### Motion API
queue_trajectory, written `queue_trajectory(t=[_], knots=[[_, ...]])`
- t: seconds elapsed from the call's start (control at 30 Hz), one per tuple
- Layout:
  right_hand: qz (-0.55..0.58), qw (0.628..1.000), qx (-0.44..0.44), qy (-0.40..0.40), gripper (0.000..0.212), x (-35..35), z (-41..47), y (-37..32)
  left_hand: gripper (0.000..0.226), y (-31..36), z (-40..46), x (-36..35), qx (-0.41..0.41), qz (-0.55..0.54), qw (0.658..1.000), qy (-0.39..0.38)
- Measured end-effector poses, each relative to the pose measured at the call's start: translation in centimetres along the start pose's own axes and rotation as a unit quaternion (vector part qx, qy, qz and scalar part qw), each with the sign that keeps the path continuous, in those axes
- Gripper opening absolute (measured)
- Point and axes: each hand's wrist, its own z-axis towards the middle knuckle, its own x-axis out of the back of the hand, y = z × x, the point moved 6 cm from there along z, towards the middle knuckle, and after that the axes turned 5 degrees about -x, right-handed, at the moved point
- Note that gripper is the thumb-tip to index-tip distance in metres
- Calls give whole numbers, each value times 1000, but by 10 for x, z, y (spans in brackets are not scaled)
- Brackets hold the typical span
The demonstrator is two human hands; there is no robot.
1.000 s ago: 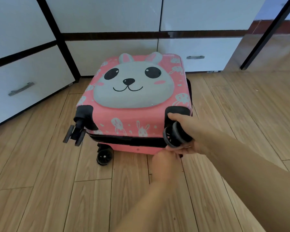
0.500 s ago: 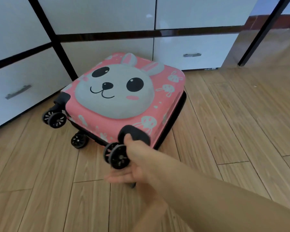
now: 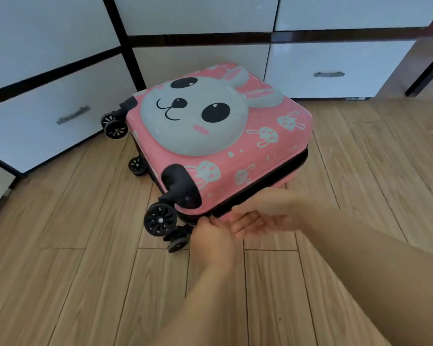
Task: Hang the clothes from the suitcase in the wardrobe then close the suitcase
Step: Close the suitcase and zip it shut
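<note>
A pink suitcase [image 3: 258, 156] with a grey rabbit face lies flat on the wooden floor, lid down. A black zipper seam [image 3: 268, 184] runs along its near side. My left hand [image 3: 211, 237] pinches at that seam just right of the front corner wheel [image 3: 160, 219]; the zip pull itself is hidden by my fingers. Beside it, my right hand [image 3: 263, 217] lies palm up with relaxed fingers against the suitcase's lower edge. No clothes are in view.
White wardrobe drawers with metal handles stand close behind the suitcase [image 3: 330, 68] and to its left [image 3: 48, 126]. A black frame post [image 3: 125, 43] rises between them. Bare wooden floor [image 3: 85, 270] spreads in front and to the right.
The suitcase has swung round, so its wheeled end now points left. My right hand has let go of the corner wheel. Both hands now sit at the zipper seam.
</note>
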Motion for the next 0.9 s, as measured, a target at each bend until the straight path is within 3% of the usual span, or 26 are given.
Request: queue_trajectory(t=[0.07,0.13,0.27,0.53,0.7,0.9], knots=[[69,988,6,136,18,39,8,11,31,4,0,2,1,-23,1000,0],[216,952,54,210,22,63,12,13,31,4,-1,4,6,-23,1000,2],[420,877,151,178,39,73,11,-3,31,2,-1,3,27,-34,999,10],[425,871,179,169,42,72,28,-24,29,-2,13,14,33,-35,999,24],[471,859,147,139,14,75,39,-19,30,-6,21,19,27,-36,999,27],[392,894,167,136,10,63,44,-11,25,-8,34,35,20,15,999,39]])
